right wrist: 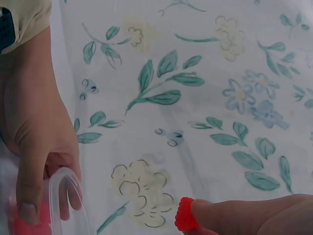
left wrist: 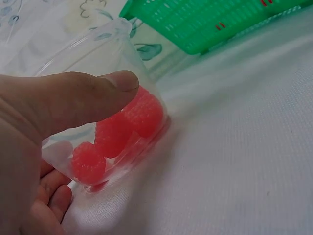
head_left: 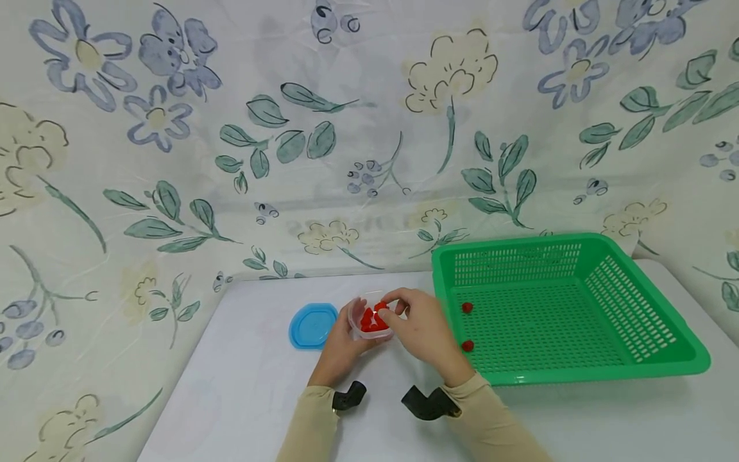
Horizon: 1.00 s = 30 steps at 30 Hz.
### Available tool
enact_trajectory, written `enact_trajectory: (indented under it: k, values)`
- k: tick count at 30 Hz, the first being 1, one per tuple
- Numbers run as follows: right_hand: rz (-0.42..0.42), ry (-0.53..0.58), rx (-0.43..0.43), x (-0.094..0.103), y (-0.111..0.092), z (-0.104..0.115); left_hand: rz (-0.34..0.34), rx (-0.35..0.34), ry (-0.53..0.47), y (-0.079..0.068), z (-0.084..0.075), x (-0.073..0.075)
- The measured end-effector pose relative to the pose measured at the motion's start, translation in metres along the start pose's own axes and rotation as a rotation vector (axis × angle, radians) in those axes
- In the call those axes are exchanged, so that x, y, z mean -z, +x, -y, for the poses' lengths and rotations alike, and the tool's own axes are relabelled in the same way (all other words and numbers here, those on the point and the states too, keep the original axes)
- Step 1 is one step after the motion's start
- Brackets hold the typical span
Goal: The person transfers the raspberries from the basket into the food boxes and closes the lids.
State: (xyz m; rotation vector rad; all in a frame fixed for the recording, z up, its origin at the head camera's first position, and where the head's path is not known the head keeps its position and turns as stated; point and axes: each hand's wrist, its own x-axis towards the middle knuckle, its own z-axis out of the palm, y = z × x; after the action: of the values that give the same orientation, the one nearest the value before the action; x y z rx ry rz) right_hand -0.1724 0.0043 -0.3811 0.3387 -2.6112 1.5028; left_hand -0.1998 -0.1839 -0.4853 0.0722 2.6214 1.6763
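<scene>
My left hand (head_left: 340, 354) grips a small clear plastic container (head_left: 353, 313), tilted on the white table, thumb on the near side and fingers round the far side. Several red raspberries (left wrist: 113, 134) show through its wall in the left wrist view. My right hand (head_left: 426, 328) is over the container's mouth and pinches one raspberry (right wrist: 185, 214) between thumb and fingertips. To the left lies a blue lid (head_left: 314, 326), flat on the table. At the right, a green basket (head_left: 646, 369) holds two more raspberries near its left side, one of them a berry (head_left: 467, 346) towards the front.
The white table (head_left: 231, 398) reaches back to a floral-patterned cloth (head_left: 358, 212) hanging behind it. The basket's raised left wall stands just right of my right hand. A black strap piece (head_left: 430, 404) sticks out from each sleeve cuff.
</scene>
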Motion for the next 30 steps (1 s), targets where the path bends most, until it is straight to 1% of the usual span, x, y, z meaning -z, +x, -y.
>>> enact_trajectory:
  k: [2,7,11,14,21,27,30]
  values:
    - [0.013,0.021,-0.022,-0.007,0.001,0.001,0.006,0.004,-0.012,0.001,0.001,0.001]
    - [0.024,0.071,-0.058,-0.023,0.003,-0.003,0.007,0.004,0.004,0.002,0.002,0.002]
    - [0.012,0.073,-0.078,-0.034,0.004,-0.01,0.001,-0.002,0.03,0.002,0.002,0.002]
    - [-0.008,0.066,-0.091,-0.04,0.006,-0.015,-0.001,-0.009,0.038,0.002,0.0,0.002]
    - [-0.09,0.032,-0.113,-0.049,0.011,-0.026,-0.007,-0.005,0.05,0.002,-0.002,0.001]
    - [-0.127,0.015,-0.142,-0.054,0.012,-0.034,-0.006,-0.005,0.056,0.002,-0.001,-0.001]
    - [-0.142,0.005,-0.132,-0.056,0.013,-0.038,-0.005,-0.004,0.055,0.001,-0.001,0.0]
